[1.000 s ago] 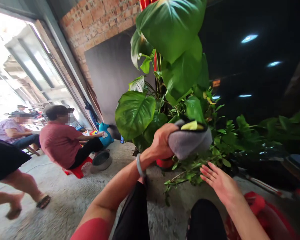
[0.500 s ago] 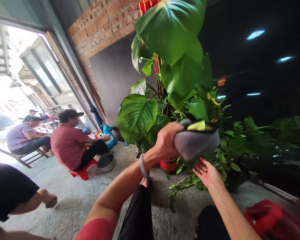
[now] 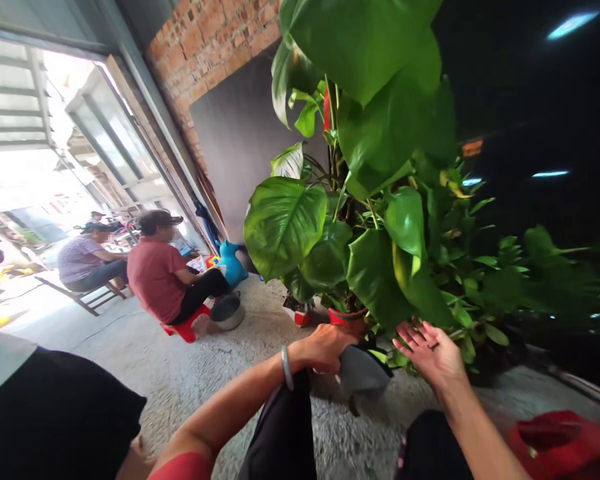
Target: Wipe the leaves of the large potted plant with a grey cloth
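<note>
My left hand (image 3: 330,348), with a pale bangle at the wrist, is closed around the edge of a dark grey scoop-shaped thing (image 3: 364,370). Its exact kind is unclear; a yellow-green leaf piece (image 3: 379,357) shows at its opening. My right hand (image 3: 436,353) is open, palm up and fingers spread, just below the drooping leaves of a large potted plant (image 3: 380,273). A small dark bit (image 3: 433,346) lies on that palm. The plant's red pot (image 3: 347,320) stands on the floor beyond my left hand.
A red bag-like thing (image 3: 555,440) lies at lower right. To the left, a person in a red shirt (image 3: 155,277) sits on a red stool (image 3: 187,327) beside a grey basin (image 3: 227,312). Another person's dark clothing (image 3: 55,413) fills the lower left. Smaller leafy plants (image 3: 500,273) stand at right.
My left hand has brought the grey thing down and slightly left, away from the leaves. My right hand has turned more palm up, slightly right and higher. The view has shifted.
</note>
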{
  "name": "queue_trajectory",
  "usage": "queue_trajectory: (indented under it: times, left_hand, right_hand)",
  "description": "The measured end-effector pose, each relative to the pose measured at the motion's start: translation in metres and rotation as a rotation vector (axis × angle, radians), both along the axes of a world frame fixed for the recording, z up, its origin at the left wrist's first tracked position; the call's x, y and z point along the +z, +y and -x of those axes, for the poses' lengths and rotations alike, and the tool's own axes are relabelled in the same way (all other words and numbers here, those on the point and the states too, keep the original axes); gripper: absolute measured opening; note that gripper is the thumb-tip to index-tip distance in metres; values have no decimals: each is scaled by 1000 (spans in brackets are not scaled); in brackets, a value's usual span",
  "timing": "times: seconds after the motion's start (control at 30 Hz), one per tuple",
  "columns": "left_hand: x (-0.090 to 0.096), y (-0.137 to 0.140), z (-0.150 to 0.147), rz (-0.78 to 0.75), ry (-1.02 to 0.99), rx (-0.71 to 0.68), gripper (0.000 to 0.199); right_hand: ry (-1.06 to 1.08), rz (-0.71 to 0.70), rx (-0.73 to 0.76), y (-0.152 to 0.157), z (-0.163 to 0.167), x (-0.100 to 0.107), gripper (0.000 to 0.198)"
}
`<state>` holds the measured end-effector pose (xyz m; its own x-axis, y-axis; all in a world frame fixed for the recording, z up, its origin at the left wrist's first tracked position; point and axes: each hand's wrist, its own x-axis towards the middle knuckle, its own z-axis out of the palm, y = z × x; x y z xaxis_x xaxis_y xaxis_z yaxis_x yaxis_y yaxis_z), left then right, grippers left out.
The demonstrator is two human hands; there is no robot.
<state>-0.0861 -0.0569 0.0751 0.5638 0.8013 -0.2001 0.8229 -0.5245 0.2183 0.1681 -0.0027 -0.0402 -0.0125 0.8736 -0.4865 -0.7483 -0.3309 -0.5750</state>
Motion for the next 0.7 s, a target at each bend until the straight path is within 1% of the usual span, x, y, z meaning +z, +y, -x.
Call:
queue_trajectory:
  times: [0.03, 0.1, 0.17, 0.23, 0.27, 0.3, 0.37, 0.43, 0.47, 0.5, 0.53, 0.6, 0.67, 0.7]
  left_hand:
    - [-4, -2, 11, -2, 1, 74, 43]
    - [-5, 3, 26, -87, -41, 224, 46]
    - [-4, 17, 31, -253, -175, 368, 45]
    - [-6, 32, 29, -392, -289, 452, 43]
    - [-10, 37, 26, -414, -302, 465, 43]
    - [-16, 41, 25, -394, -281, 457, 42]
    - [-33, 40, 26, -258, -176, 398, 43]
    - [-51, 33, 32, -106, -80, 358, 47]
    - [-58, 28, 37, -69, -69, 365, 49]
    - [-62, 26, 42, -69, -87, 394, 49]
    - [-64, 26, 47, -108, -128, 440, 47]
    - [-58, 36, 52, -256, -243, 533, 41]
    - [-49, 60, 48, -401, -354, 586, 37]
    - [-45, 73, 44, -438, -391, 601, 38]
  right_hand:
    - [-7, 5, 45, -3, 3, -6, 12]
    - [-33, 14, 127, -7, 12, -19, 13]
    - [-49, 25, 177, -8, 23, -29, 14]
    - [-33, 10, 183, -5, 33, -34, 11]
    - [-18, -9, 172, -1, 36, -36, 10]
    - [-3, -32, 156, 3, 39, -37, 9]
    - [21, -83, 127, 10, 41, -40, 13]
    - [32, -125, 126, 15, 42, -44, 19]
    - [35, -140, 135, 16, 42, -47, 21]
    - [43, -155, 146, 16, 42, -51, 21]
    - [64, -173, 155, 16, 43, -55, 21]
    - [128, -217, 173, 15, 44, -62, 21]
    - [183, -259, 198, 16, 46, -67, 24]
    - [190, -274, 212, 17, 47, -68, 27]
